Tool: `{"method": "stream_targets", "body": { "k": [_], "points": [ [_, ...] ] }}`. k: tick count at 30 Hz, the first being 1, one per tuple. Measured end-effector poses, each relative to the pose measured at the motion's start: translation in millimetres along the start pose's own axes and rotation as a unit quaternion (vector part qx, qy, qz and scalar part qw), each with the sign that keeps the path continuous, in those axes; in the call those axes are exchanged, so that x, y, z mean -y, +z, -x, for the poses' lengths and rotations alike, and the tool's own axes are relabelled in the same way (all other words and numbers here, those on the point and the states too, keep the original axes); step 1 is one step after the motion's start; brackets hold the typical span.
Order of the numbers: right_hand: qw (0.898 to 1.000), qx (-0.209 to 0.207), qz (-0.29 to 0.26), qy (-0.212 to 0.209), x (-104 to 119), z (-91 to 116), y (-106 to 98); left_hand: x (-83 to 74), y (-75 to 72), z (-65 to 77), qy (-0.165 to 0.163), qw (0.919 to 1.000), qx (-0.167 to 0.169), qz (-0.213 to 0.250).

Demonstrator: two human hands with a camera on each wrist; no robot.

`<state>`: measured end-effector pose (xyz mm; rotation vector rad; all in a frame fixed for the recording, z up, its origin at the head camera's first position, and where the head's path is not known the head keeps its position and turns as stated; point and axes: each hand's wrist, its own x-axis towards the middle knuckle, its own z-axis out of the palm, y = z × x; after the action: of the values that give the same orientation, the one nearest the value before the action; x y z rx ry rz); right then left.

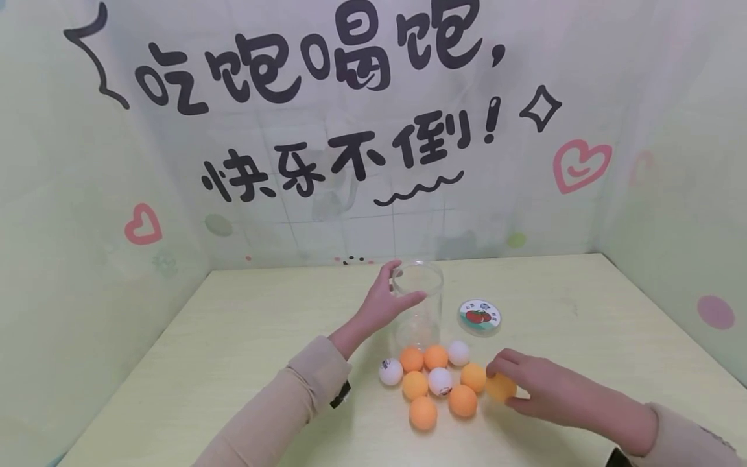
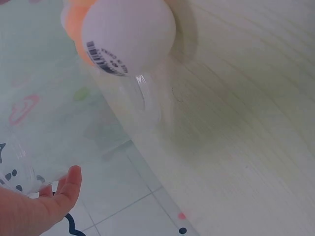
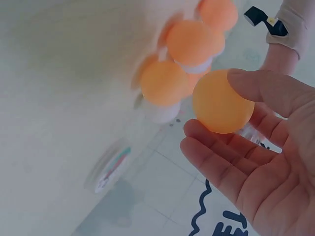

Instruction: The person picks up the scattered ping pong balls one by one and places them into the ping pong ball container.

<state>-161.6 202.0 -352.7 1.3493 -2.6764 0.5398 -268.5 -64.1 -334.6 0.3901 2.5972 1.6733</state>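
Note:
A clear cylindrical jar [image 1: 430, 318] stands upright on the table, its open mouth facing up. Thumb and fingers of my left hand [image 1: 382, 306] grip it near the rim from the left. To the right, my right hand [image 1: 545, 387] holds an orange-yellow ping-pong ball [image 1: 500, 389]. In the right wrist view, the thumb lies on top of that ball [image 3: 216, 101] and the fingers curl underneath. Several orange ping-pong balls [image 1: 423, 413] and a few white ping-pong balls [image 1: 390, 372] lie grouped in front of the jar.
A round lid [image 1: 480, 316] with a tomato picture lies to the right of the jar. Pale printed curtains [image 1: 327, 227] with large black lettering enclose the wooden table [image 1: 245, 324] at the back and sides.

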Motion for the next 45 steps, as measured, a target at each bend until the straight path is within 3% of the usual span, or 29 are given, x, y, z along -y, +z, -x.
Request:
{"method": "stream_targets", "body": {
  "k": [14, 26, 34, 41, 45],
  "points": [
    [0.998, 0.011, 0.008, 0.054, -5, -45, -63, -0.2, -0.1, -0.5, -0.001, 1.0000, 0.000, -0.006],
    [0.996, 0.007, -0.020, 0.084, -19, -92, -93, 2.7, -1.2, -1.9, 0.014, 0.9994, -0.009, -0.029],
    [0.998, -0.005, -0.014, 0.059, -25, -119, -98, 3.0, -2.3, -4.6, 0.023, 0.9994, -0.004, -0.026],
    [0.998, 0.029, -0.024, 0.044, -28, -142, -92, 3.3, -4.1, -6.0, 0.019, 0.9996, 0.003, -0.023],
    [0.998, 0.048, 0.005, 0.027, -28, -152, -86, 2.4, -4.3, -5.2, 0.015, 0.9996, 0.003, -0.022]
  ]
}}
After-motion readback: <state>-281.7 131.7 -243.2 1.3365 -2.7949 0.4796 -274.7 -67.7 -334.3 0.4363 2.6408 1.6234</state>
